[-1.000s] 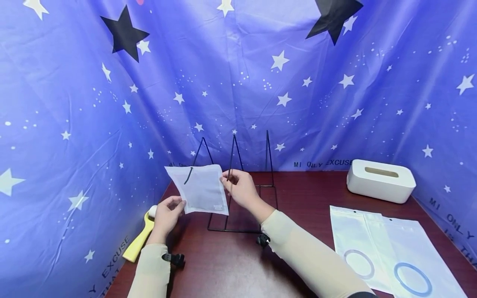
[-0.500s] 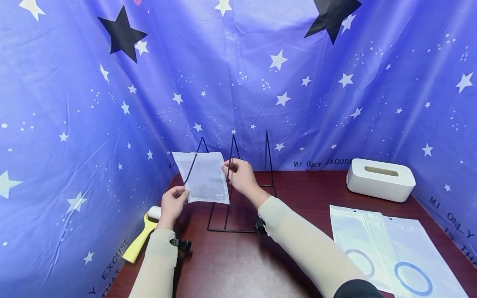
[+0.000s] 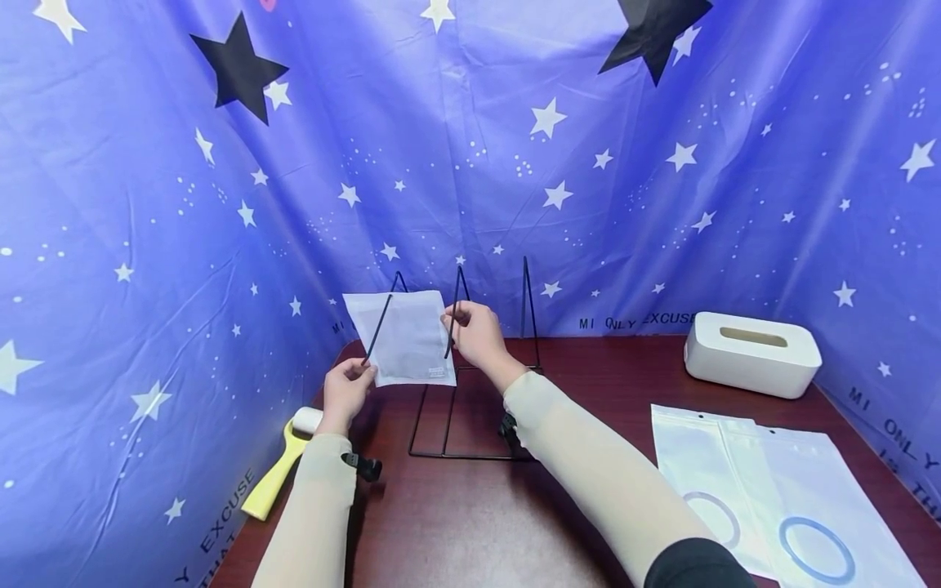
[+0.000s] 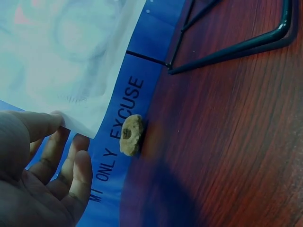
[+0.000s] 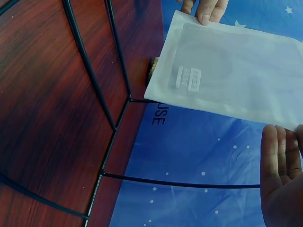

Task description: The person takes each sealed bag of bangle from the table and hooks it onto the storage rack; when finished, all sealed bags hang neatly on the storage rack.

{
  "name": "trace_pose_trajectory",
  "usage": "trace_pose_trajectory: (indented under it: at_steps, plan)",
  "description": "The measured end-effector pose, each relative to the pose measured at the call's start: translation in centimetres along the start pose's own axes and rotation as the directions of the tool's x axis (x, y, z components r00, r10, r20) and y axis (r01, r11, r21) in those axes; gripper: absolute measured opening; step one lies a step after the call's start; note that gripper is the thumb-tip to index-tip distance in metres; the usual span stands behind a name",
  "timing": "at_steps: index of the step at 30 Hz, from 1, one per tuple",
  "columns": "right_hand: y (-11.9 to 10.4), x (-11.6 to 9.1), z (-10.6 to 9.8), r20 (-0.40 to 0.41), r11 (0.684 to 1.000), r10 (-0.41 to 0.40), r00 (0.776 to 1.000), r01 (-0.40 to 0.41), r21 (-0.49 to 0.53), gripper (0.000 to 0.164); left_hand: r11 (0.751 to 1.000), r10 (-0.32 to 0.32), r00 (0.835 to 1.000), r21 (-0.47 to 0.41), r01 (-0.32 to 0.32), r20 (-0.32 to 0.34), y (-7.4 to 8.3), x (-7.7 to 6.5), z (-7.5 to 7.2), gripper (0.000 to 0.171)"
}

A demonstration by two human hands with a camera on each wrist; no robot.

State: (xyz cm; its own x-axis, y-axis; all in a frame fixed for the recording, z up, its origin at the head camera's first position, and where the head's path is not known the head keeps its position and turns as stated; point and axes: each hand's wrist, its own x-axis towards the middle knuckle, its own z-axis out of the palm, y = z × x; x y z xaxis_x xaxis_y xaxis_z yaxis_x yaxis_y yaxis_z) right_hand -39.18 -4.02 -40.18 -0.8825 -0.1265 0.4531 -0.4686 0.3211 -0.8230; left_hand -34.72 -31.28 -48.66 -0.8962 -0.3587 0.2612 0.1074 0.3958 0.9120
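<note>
A flat white pouch (image 3: 408, 339) with a small printed label hangs upright between the wire dividers of a black wire rack (image 3: 463, 456). My left hand (image 3: 347, 396) pinches its lower left corner between thumb and fingers; the left wrist view shows the thumb on that corner (image 4: 78, 120). On the opposite side, my right hand (image 3: 478, 335) holds the pouch's right edge, beside the middle divider. One slanted wire crosses in front of the pouch's left part. In the right wrist view, the label (image 5: 188, 79) faces the camera and a faint round outline shows through the material.
A yellow-handled lint roller (image 3: 278, 474) lies at the table's left edge. Back right stands a white tissue box (image 3: 750, 359). Two white pouches with ring prints (image 3: 797, 482) lie front right. A small tan, stone-like piece (image 4: 132, 135) sits by the curtain at the table's edge.
Both hands have raised the pouch and moved it slightly right and away, further in between the rack's dividers. The rack and the other things stay put.
</note>
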Motion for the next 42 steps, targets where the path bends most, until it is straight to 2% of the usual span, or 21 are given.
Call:
trace_pose_trajectory:
  at_steps: [12, 21, 28, 35, 42]
  plan:
    - [-0.3, 0.0, -0.4, 0.027, 0.998, 0.022, 0.999, -0.020, -0.054, 0.018, 1.000, -0.003, 1.000, -0.025, 0.003, -0.005, 0.2, 0.2, 0.2, 0.019]
    - [-0.5, -0.4, -0.6, 0.057, 0.998, 0.043, 0.997, -0.040, -0.055, 0.019, 0.991, -0.007, 1.000, 0.131, 0.009, -0.022, 0.4, 0.0, 0.0, 0.018]
    - [-0.2, -0.7, -0.9, 0.069, 1.000, 0.018, 0.997, -0.019, 0.011, 0.011, 0.988, -0.023, 1.000, 0.154, 0.024, -0.009, 0.3, -0.1, -0.1, 0.021]
    - [1.0, -2.6, -2.9, 0.112, 0.992, -0.004, 0.994, -0.010, 0.126, 0.008, 0.980, -0.027, 1.000, 0.198, 0.029, -0.013, 0.4, -0.6, -0.5, 0.026]
    - [1.5, -5.3, -6.1, 0.112, 0.982, -0.052, 0.992, 0.030, 0.189, 0.005, 0.946, 0.046, 0.995, 0.324, -0.016, -0.087, 1.6, -1.7, -1.3, 0.026]
